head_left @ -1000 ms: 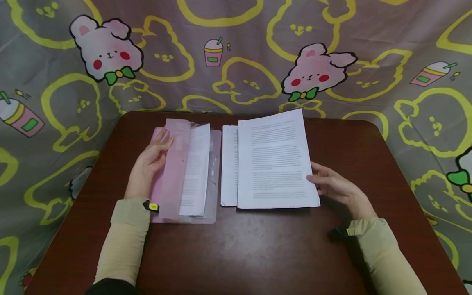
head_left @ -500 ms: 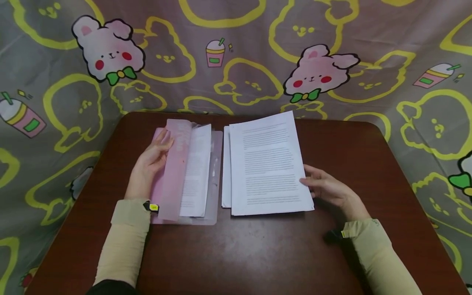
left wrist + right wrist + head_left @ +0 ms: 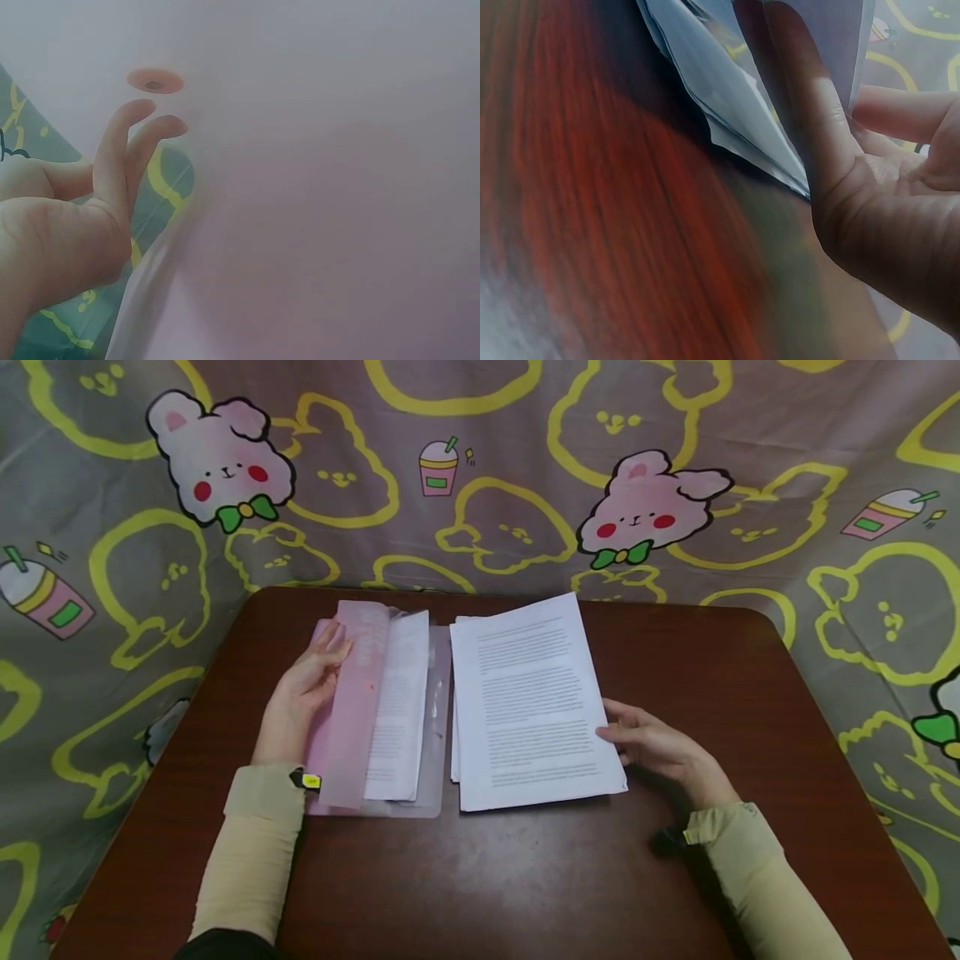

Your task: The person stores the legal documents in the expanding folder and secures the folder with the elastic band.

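My left hand (image 3: 300, 685) grips the raised flap of a translucent pink folder (image 3: 354, 710), which lies opened on the table's left half. Printed sheets (image 3: 399, 718) sit inside the folder. To the folder's right, my right hand (image 3: 671, 753) pinches the right edge of a stack of printed paper (image 3: 528, 710). That stack is slightly tilted and overlaps other white sheets (image 3: 455, 756), mostly hidden under it. In the right wrist view, loose page edges (image 3: 712, 90) fan out beside the fingers. Pink plastic (image 3: 322, 195) fills most of the left wrist view, near curled fingers.
Both things lie on a dark brown wooden table (image 3: 525, 885) with rounded far corners. A curtain (image 3: 495, 460) printed with yellow outlines and pink rabbits hangs right behind and beside it. Dark straps (image 3: 670, 841) sit at the sleeve cuffs.
The right hand has slid the paper stack left and a little nearer, turning it slightly, so it covers more of the sheets below. The left hand and folder stay put.
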`<move>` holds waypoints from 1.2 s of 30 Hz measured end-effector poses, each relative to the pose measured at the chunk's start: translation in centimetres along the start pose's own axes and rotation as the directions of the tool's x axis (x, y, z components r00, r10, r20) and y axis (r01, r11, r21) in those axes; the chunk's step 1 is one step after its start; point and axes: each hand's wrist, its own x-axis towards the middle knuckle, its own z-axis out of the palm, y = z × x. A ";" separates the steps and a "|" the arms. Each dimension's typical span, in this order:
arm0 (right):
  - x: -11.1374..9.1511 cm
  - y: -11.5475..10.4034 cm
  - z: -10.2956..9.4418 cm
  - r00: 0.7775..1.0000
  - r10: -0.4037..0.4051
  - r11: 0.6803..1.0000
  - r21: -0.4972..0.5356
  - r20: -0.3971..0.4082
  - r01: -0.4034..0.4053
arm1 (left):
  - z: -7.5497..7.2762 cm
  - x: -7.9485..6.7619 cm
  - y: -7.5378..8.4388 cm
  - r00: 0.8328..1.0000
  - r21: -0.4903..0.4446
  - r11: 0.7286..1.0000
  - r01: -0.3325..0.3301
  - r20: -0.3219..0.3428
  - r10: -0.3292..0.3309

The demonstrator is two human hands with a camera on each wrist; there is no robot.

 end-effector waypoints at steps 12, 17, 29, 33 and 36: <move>0.6 -0.2 1.1 1.000 0.025 1.000 -0.018 0.011 -0.025 | -0.5 0.1 -0.4 1.000 0.048 0.999 -0.018 -0.020 0.019; 0.8 -0.3 1.6 0.999 0.019 1.000 -0.014 0.030 -0.019 | -0.5 0.0 -0.4 1.000 0.053 0.998 -0.022 -0.013 0.023; 1.0 -0.6 2.3 0.999 0.032 0.999 0.015 0.003 -0.032 | 0.1 -0.3 -0.1 1.000 0.020 1.000 -0.013 -0.017 0.014; 1.3 -0.6 2.5 0.999 0.035 0.999 0.027 -0.014 -0.034 | 0.1 -0.5 0.2 1.000 -0.011 1.000 -0.015 -0.005 0.015; 1.5 -0.5 2.6 0.999 0.036 0.999 0.026 -0.024 -0.035 | 0.0 -0.6 0.4 1.000 -0.037 0.999 -0.022 -0.002 0.022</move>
